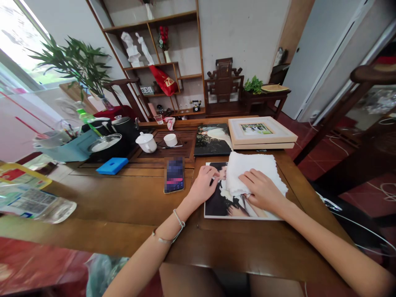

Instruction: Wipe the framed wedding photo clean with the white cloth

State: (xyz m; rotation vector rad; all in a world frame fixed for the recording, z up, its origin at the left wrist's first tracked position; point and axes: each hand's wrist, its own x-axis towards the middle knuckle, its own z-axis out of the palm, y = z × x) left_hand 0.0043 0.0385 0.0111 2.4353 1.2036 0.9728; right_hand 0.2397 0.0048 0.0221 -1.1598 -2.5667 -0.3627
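Note:
A white cloth (255, 163) with ruffled edges lies over the upper right part of a couple's photo panel (216, 208) on the wooden table. My right hand (262, 187) grips the cloth from above, its fingers bent over it and pressing it against the picture. On the panel's upper left side rests my left hand (204, 185), holding nothing, its fingers loosely curved and apart. Part of the picture is hidden by the cloth and both hands. Left of that hand lies a phone (175, 175) with its screen lit.
Behind the panel lie a dark photo board (212, 144) and a pale framed picture box (262, 138). A tea tray (157, 152) holds a white lidded pot (146, 142) and cup (170, 140). Further left are a blue sponge (112, 166), a kettle (125, 128) and a clear bottle (37, 202).

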